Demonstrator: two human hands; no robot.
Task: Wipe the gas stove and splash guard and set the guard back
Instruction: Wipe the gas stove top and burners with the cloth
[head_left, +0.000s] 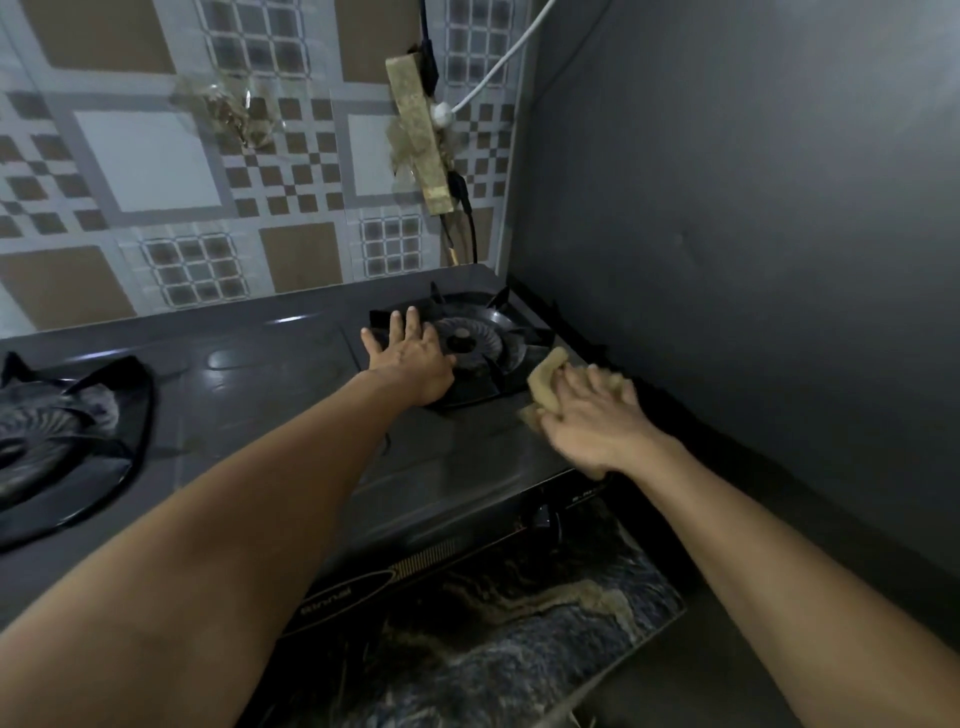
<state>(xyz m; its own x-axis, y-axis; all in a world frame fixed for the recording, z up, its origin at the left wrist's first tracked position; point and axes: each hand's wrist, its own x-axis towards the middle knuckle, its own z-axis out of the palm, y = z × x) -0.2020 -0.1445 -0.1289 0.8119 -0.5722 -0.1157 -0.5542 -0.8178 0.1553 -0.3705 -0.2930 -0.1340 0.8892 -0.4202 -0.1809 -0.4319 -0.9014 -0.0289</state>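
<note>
A black two-burner gas stove spans the counter. My left hand rests with spread fingers on the left side of the right burner grate. My right hand presses a tan cloth flat against the stove top at its right edge, beside the grate. The cloth sticks out past my fingers and under my palm. A tall dark grey splash guard panel stands upright along the stove's right side.
The left burner and its grate sit at the frame's left edge. A grimy power strip with black and white cables hangs on the tiled back wall. Stove knobs face the front, above a dark marbled counter edge.
</note>
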